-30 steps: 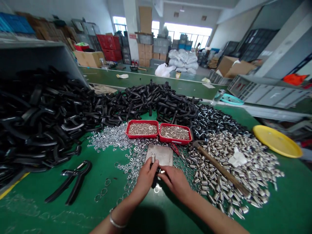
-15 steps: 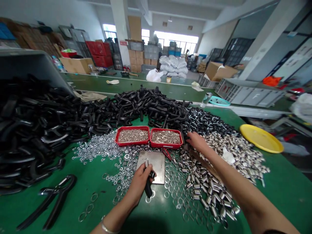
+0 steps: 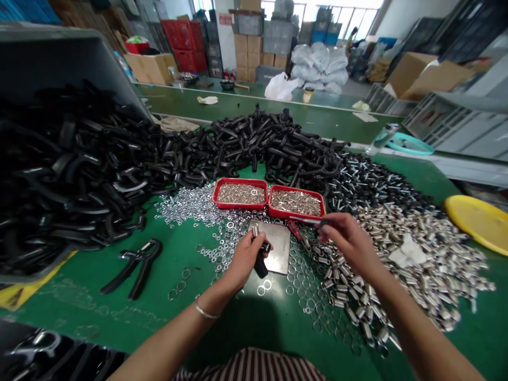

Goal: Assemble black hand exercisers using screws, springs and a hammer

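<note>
My left hand (image 3: 250,254) is closed around a black handle (image 3: 260,266) in front of the metal plate (image 3: 280,246). A silver coil spring (image 3: 255,230) sticks up above its thumb. My right hand (image 3: 349,241) is raised beside the right red tray (image 3: 296,216), its fingertips pinching a screw with a black head (image 3: 323,224). The screw's pale shaft seems to point left along the tray's front edge. Below that hand lie many metal springs (image 3: 337,293). Red-handled pliers (image 3: 293,230) rest between the plate and the springs.
A second red tray (image 3: 240,205) of small pins stands on the left. Black handles (image 3: 254,143) are heaped behind, screws with black heads (image 3: 377,182) to the right. Nuts (image 3: 186,203) and rings (image 3: 313,296) are scattered. A hand grip (image 3: 137,264) lies left; a yellow lid (image 3: 478,222) right.
My right hand has drawn back from the edge of the screw heap, with a black-headed screw now showing in its fingertips. My left hand keeps its handle. The view has tilted down and turned left.
</note>
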Motion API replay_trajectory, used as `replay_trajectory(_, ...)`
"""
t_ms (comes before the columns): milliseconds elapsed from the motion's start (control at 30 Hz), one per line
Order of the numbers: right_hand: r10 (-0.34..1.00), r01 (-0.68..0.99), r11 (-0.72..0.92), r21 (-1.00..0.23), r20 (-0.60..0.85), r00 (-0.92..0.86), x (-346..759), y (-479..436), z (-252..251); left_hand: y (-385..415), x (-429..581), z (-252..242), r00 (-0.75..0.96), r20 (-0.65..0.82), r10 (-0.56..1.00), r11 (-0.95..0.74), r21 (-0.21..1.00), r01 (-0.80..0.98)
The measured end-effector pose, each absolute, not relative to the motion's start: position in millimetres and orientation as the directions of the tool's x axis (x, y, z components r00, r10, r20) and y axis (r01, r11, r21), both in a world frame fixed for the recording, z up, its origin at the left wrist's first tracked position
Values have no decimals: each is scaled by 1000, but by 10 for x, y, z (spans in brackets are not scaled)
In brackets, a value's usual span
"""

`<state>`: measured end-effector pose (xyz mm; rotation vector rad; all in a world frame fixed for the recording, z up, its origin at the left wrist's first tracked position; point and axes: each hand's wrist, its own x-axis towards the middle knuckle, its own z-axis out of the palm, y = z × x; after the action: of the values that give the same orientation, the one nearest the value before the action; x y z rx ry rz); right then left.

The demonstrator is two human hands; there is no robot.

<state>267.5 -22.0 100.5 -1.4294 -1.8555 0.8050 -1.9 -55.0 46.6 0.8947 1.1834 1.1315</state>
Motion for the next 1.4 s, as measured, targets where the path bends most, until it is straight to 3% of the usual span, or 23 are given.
replay_trajectory(67,961,396,176,-901,70,-268,2346,-535,978,-541,-25,483,-7,-220,975,215,958,-188)
replay_trajectory(167,940,348,181,-920,57,-336,1973,-740,900,-550,-33,549,-7,-198,980,195,971,-141)
replay_trajectory(367,900,472,310,-825,94,-425,1735,-704,717,-630,-83,642,-1,-107,994,107,994,5)
replay_trajectory(500,907,484,313,-817,105,-408,1729,-748,605,-631,-78,633,9,-137,991,136,990,28)
replay_trajectory(633,798,515,554,-654,243,-551,1842,-733,516,-610,-54,663,62,-145,987,143,989,42)
replay_trajectory(733,757,509,605,-612,244,-606,1906,-712,514,-620,-34,704,70,-116,991,106,986,128)
replay_trajectory(833,848,449,437,-779,190,-495,1838,-733,559,-637,-16,709,30,-33,999,24,960,278)
replay_trajectory(933,927,139,5,-990,-47,-371,1686,-767,596,-636,-5,676,22,29,999,-35,925,379)
replay_trajectory(1000,907,-83,-223,-971,-176,-382,1603,-781,607,-629,-3,654,33,39,999,-49,924,378)
replay_trajectory(1067,904,-165,-276,-947,-197,-380,1558,-790,610,-628,-3,646,29,61,998,-67,927,369)
replay_trajectory(1200,885,-113,-289,-951,-220,-411,1557,-815,616,-657,-17,656,46,142,989,-147,872,467)
replay_trajectory(1300,803,56,-342,-938,-323,-500,1586,-828,631,-681,-40,650,125,181,976,-219,831,510)
replay_trajectory(1400,895,359,-76,-930,-222,-387,1618,-841,649,-702,-69,632,133,160,978,-204,857,473)
